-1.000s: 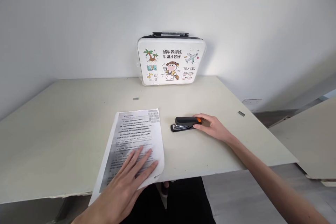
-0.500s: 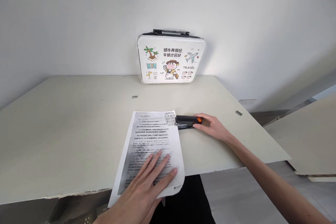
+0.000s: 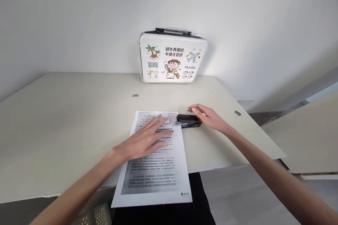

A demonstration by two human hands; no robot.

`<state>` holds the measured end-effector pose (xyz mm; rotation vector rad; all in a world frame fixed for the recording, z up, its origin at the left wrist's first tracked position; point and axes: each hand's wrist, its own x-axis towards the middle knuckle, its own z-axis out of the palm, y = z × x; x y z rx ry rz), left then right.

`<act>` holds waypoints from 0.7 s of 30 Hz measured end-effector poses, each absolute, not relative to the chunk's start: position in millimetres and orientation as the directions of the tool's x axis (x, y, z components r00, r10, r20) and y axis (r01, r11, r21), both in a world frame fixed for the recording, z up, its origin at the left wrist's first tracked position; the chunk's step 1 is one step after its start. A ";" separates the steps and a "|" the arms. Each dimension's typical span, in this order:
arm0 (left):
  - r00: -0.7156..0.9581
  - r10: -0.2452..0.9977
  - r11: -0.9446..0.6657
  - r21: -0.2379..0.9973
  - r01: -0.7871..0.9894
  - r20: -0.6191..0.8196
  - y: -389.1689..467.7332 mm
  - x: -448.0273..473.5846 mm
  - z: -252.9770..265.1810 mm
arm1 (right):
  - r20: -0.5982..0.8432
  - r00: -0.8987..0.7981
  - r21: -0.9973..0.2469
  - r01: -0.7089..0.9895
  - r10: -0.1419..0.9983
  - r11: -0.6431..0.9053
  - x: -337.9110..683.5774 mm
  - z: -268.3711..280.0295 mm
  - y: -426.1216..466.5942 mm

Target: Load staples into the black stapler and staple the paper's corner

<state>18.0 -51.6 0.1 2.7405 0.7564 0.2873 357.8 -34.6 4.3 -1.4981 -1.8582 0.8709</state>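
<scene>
A sheaf of printed paper lies at the table's front, its near end jutting past the edge above my lap. My left hand rests flat across the upper half of the page, fingers spread. At the paper's upper right corner stands a black stapler, its front end meeting the sheet where a grey barcode-like block is printed. My right hand is at the stapler's rear, thumb beside it and fingers stretched out just beyond, not wrapped round it. The hand partly covers the stapler's reddish rear end.
A white travel case with cartoon prints stands against the wall at the back of the table. Two small strips of staples lie on the tabletop, one strip behind the paper and another strip near the right edge.
My left hand has slid up from the bottom of the page to its upper part, and the page's lower right corner now lies flatter. My right hand has loosened from the stapler's rear and risen slightly.
</scene>
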 end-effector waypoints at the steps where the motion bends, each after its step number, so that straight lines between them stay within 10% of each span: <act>1: 0.858 0.504 -0.834 0.316 0.452 0.102 -42.3 20.3 -3.0 | 0.052 -0.185 -0.772 0.616 0.981 0.157 350.5 7.7 -31.5; 21: 0.873 0.474 -0.846 0.336 0.414 0.117 -34.1 45.3 -23.5 | -0.088 -0.276 -0.552 0.813 0.957 0.184 289.9 19.0 -10.7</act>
